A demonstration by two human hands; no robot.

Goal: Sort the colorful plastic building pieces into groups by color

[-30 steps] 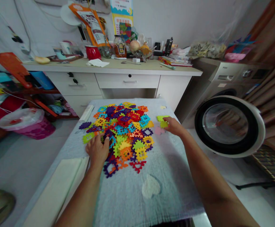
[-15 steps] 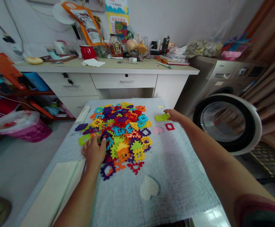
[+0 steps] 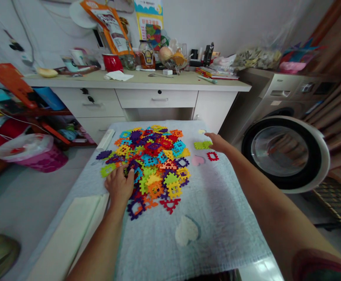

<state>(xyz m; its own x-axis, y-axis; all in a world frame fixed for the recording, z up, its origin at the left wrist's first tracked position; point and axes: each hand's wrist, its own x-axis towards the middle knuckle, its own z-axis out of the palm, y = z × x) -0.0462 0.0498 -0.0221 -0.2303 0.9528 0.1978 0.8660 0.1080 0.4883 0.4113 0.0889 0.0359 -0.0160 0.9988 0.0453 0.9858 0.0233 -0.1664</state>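
Note:
A heap of colourful interlocking plastic building pieces lies on the cloth-covered table. My left hand rests at the heap's left edge, thumb apart from the fingers; its fingertips are partly lost among purple and green pieces. On the far right of the table, my right hand is beside two light green pieces that lie side by side and appear joined. Its fingers are stretched out, and the hand covers the right end of the green pieces. Just below that hand lies a red square frame piece.
The table wears a pale blue cloth with heart patterns. A white box-like strip and a folded cream panel lie along its left side. Beyond stands a cluttered white desk. To the right is a washing machine with its round door open.
The camera view has shifted slightly, so everything sits a little further right. My right fingers have straightened beside the green pieces. My left hand stays at the heap.

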